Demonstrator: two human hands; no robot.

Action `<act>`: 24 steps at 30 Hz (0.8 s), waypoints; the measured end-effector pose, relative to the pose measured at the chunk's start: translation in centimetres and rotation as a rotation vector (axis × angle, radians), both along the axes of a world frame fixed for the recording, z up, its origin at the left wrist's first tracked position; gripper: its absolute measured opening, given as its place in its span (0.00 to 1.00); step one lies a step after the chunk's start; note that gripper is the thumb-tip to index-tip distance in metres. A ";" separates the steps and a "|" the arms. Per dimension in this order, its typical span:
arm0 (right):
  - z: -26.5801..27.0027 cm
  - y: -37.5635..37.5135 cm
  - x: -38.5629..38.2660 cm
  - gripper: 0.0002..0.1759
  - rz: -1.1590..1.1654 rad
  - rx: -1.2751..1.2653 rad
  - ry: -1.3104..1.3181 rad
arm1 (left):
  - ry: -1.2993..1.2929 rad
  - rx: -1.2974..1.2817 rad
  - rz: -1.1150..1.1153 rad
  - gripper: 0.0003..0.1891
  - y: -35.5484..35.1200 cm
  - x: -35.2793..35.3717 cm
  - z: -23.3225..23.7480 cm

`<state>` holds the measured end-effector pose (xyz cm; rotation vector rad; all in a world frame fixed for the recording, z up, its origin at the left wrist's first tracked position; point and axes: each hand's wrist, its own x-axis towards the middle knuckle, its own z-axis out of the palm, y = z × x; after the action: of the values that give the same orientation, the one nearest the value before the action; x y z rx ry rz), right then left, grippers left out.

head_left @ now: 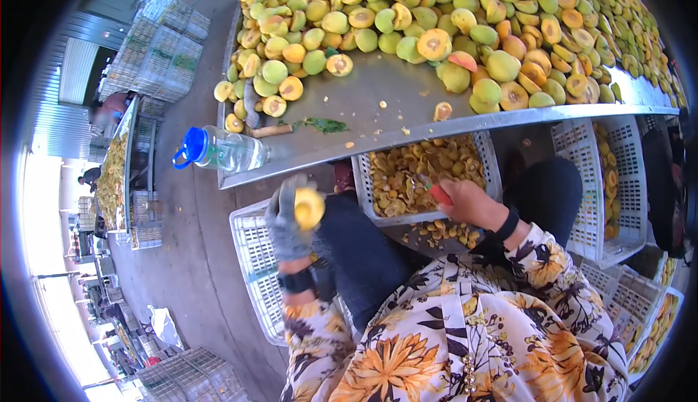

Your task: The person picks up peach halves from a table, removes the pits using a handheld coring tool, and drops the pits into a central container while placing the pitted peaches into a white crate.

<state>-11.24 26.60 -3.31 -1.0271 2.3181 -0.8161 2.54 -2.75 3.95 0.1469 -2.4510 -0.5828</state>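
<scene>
My left hand (pixel 287 220), in a grey glove, holds a yellow fruit half (pixel 309 208), its hollowed cut face showing, over the rim of a white crate (pixel 251 256) at the left. My bare right hand (pixel 469 202) is closed round the red handle of a small tool (pixel 440 194). It hovers over a second white crate (pixel 423 217) filled with small yellow-brown fruit pieces (pixel 407 177). Ahead, a metal table (pixel 363 100) bears a large heap of green and orange fruit halves (pixel 465 20).
A water bottle (pixel 225 149) with a blue cap stands by the table's left corner. On the table lie a wooden-handled tool (pixel 271 131) and a green leaf. More crates (pixel 618 220) of fruit stand at the right. Stacked crates and people are in the background at the left.
</scene>
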 end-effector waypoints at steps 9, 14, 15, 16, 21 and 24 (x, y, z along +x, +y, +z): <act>2.0 -2.6 1.7 0.26 0.043 -0.060 -0.017 | -0.445 0.166 0.271 0.26 -9.8 -7.8 1.0; 1.4 -1.4 2.0 0.22 0.011 -0.181 0.043 | -0.812 -0.078 0.459 0.34 -10.4 -20.3 -0.2; 1.2 -1.2 2.0 0.21 0.005 -0.191 0.058 | -0.918 -0.080 0.504 0.35 -10.0 -21.7 -0.2; 1.9 -1.0 2.0 0.20 -0.024 -0.173 0.043 | -0.871 -0.113 0.501 0.34 -10.9 -22.8 -2.0; 2.8 -1.2 1.4 0.18 -0.052 -0.163 -0.010 | -0.756 -0.123 0.614 0.31 -10.6 -24.1 -4.0; 3.1 -1.9 1.0 0.16 -0.082 -0.204 -0.039 | -0.646 -0.137 0.564 0.23 -12.0 -22.9 -4.8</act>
<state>-10.21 24.71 -0.24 -0.9948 2.2929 -1.1134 -20.38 -14.74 -0.86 1.0709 -2.8445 -0.1147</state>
